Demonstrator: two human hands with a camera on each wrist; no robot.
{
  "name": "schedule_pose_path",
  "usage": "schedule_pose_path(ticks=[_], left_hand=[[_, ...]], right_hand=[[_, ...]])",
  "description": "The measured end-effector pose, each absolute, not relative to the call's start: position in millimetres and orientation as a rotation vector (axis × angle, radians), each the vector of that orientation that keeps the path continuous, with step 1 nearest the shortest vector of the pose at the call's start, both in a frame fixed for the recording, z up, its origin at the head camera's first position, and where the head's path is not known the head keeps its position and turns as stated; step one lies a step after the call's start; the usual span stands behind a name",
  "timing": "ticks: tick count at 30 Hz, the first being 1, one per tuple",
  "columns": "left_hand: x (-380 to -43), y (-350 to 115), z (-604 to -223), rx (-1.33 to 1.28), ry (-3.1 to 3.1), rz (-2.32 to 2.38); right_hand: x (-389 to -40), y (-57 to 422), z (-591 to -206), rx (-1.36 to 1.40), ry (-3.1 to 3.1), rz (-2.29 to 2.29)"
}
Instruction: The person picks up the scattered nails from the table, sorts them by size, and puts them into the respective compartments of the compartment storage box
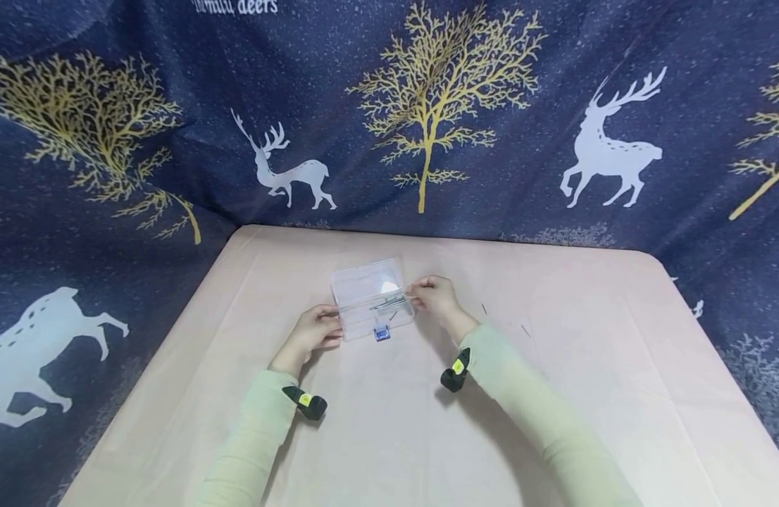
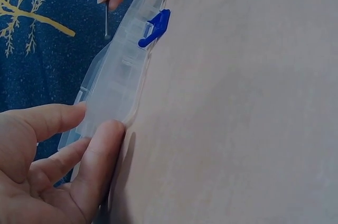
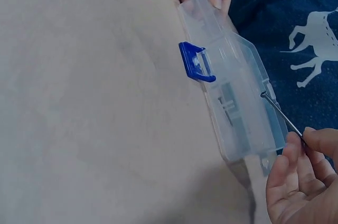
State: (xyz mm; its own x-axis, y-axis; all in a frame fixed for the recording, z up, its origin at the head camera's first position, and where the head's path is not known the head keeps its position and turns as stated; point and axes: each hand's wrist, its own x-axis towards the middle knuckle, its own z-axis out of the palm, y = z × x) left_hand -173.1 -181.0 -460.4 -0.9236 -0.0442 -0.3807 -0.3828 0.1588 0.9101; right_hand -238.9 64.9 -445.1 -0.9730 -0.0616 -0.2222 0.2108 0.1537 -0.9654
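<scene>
A clear plastic box (image 1: 364,285) with a blue latch (image 1: 382,333) lies on the table, its lid raised toward the back. My left hand (image 1: 313,329) grips the box's left end, with thumb and fingers at the corner in the left wrist view. Over the box's right end, my right hand (image 1: 437,296) pinches a long thin metal nail (image 3: 282,115) between thumb and fingers. The nail's flat head points away from the fingertips, above the box. Several dark metal nails (image 1: 389,303) lie inside the right part of the box.
Two small thin dark pieces, one near piece (image 1: 525,330) and one farther piece (image 1: 484,308), lie on the table right of the box. A pale cloth covers the table (image 1: 389,436). Behind it hangs a dark blue curtain (image 1: 503,183) with deer and trees.
</scene>
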Motion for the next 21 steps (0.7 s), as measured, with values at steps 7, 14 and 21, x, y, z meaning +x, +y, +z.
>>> schedule_pose_path(ticks=[7,14,21], left_hand=[[-173,-181,-461,-0.413,2.168,1.845],[-173,-180,-461,-0.415,2.171,1.836],[-171,-179,-460,-0.434,2.173,1.834]], right_hand=[[-241,55,-446,0.096,2.295,-1.868],[-240,50,-446,0.023,2.429,-1.752],[-239,47,-447,-0.081,2.592,-1.587]])
